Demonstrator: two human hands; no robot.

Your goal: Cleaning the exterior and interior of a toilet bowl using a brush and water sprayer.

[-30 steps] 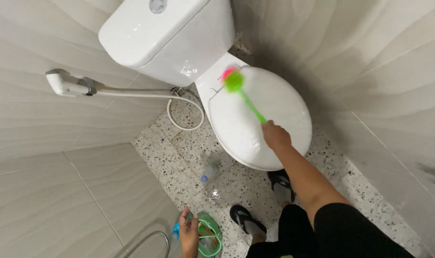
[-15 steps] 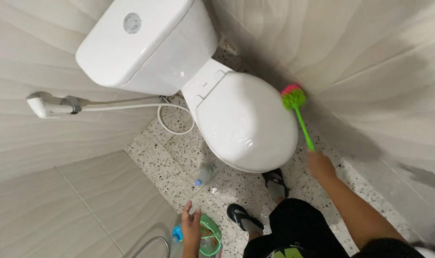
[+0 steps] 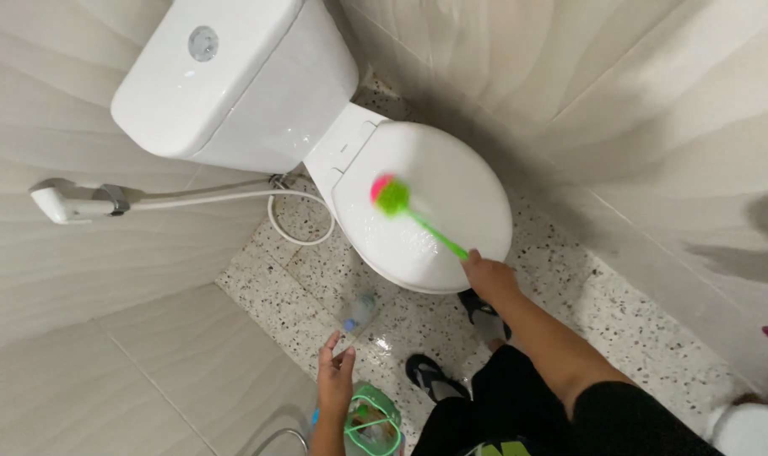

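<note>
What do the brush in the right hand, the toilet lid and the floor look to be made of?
Brush: likely plastic, with a bright green handle and a green and pink head, blurred. Toilet lid: glossy white, smooth, with wet glints; hard plastic or ceramic, cannot tell which. Floor: speckled, terrazzo-like stone, pale with dark chips. The right hand grips the handle.

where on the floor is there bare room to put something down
Bare speckled floor lies right of the toilet, toward the wall. The strip under the hose is also open. It is crowded near the clear bottle, green basket, left hand and sandals.
</note>
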